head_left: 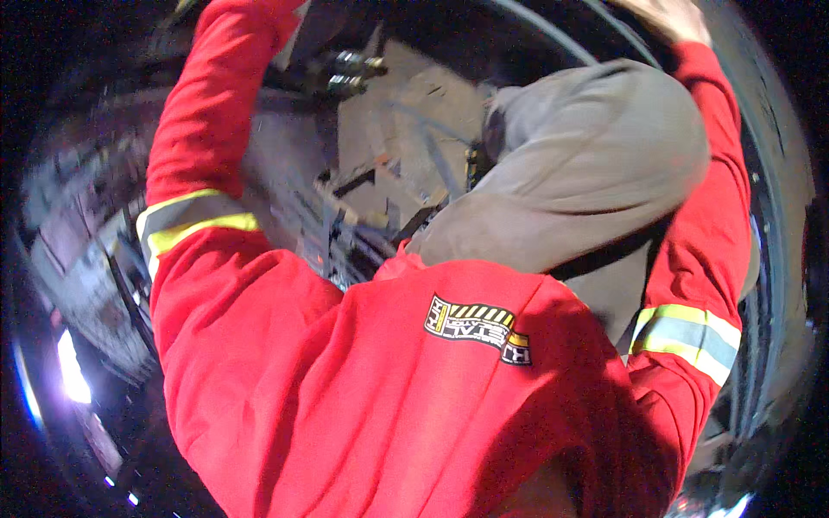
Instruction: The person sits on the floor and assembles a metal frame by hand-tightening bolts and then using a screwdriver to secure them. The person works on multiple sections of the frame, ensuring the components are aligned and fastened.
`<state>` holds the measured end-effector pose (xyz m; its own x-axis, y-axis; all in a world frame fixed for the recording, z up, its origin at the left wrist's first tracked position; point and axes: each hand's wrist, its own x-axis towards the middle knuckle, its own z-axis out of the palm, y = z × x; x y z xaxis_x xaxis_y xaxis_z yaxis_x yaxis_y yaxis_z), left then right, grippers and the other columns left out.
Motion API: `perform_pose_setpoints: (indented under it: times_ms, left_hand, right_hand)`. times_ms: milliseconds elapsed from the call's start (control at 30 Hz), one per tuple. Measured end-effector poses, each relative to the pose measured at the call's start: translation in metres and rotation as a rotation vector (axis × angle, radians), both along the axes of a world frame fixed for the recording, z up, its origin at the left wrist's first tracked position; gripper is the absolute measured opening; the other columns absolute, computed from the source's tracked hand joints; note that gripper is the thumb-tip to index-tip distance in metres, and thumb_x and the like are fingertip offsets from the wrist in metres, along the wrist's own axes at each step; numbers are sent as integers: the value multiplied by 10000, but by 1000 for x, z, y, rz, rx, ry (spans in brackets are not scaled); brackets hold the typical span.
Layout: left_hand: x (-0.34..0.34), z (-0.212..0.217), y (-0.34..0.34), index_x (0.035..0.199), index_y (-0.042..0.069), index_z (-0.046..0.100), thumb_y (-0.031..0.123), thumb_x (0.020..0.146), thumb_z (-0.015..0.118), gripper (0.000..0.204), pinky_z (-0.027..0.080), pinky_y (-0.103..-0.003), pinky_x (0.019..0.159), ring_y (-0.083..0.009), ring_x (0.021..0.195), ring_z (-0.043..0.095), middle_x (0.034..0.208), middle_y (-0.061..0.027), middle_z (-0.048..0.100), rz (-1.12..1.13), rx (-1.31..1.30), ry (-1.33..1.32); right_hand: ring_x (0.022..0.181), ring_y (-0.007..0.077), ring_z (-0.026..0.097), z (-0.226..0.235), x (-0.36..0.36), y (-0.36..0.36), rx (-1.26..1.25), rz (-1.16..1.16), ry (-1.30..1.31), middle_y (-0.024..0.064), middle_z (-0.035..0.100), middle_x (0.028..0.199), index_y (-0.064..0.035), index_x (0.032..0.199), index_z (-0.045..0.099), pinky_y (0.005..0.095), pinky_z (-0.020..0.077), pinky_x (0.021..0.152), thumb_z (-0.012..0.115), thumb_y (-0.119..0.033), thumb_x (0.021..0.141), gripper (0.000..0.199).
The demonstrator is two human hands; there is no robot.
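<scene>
My right hand (669,17) is partly in view at the top right, its fingers cut off by the upper edge. It is beside a dark curved hose or pipe (623,33); I cannot make out whether it grips anything. My left arm (207,112), in a red sleeve with a reflective band, stretches up past the top edge, and the left hand is out of sight. Two shiny metal fittings (347,83) show to the right of the left sleeve, slightly blurred.
My bent leg (596,147) in grey-brown trousers fills the upper middle right. Left of it lies a dusty brown surface (371,129) with brackets and cables. Curved dark walls or pipes (764,285) run along the right. A bright light (73,367) glares at lower left.
</scene>
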<state>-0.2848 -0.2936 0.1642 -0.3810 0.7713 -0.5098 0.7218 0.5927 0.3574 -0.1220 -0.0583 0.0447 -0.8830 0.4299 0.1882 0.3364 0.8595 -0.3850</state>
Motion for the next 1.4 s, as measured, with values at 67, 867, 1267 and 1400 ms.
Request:
perform_pose_setpoints:
  times_ms: [67, 867, 1267, 1400]
  left_hand:
    - [30, 37, -85, 1224, -43, 502, 316, 921, 528, 471, 479, -354, 846, -261, 1011, 594, 1099, -186, 615, 118, -25, 51]
    - [178, -372, -149, 1164, 94, 597, 185, 889, 374, 366, 403, -439, 984, -304, 1170, 513, 1290, -157, 506, 582, -282, -114]
    - [245, -394, -138, 1097, 30, 490, 143, 809, 581, 322, 504, -463, 798, -363, 967, 619, 1001, -209, 643, 663, -487, -103]
    - [229, -366, -146, 1122, 34, 459, 179, 673, 739, 548, 495, -453, 809, -373, 935, 619, 976, -228, 638, 663, -423, -118]
  right_hand:
    - [953, 276, 624, -29, -5, 19, -98, 154, -140, 157, 647, 1014, -41, 1053, 627, 369, 471, 831, 691, -559, 633, 671]
    - [949, 255, 635, -11, -23, 31, -153, 131, -315, 150, 665, 1011, -43, 1060, 654, 357, 477, 849, 705, -594, 618, 708]
    - [1011, 280, 603, -12, -8, 24, -65, 50, -245, 137, 633, 1082, -52, 1128, 601, 369, 458, 895, 714, -554, 590, 744]
    - [1003, 275, 607, -10, -5, 23, -75, 64, -251, 127, 629, 1093, -51, 1118, 603, 368, 465, 880, 711, -560, 598, 736]
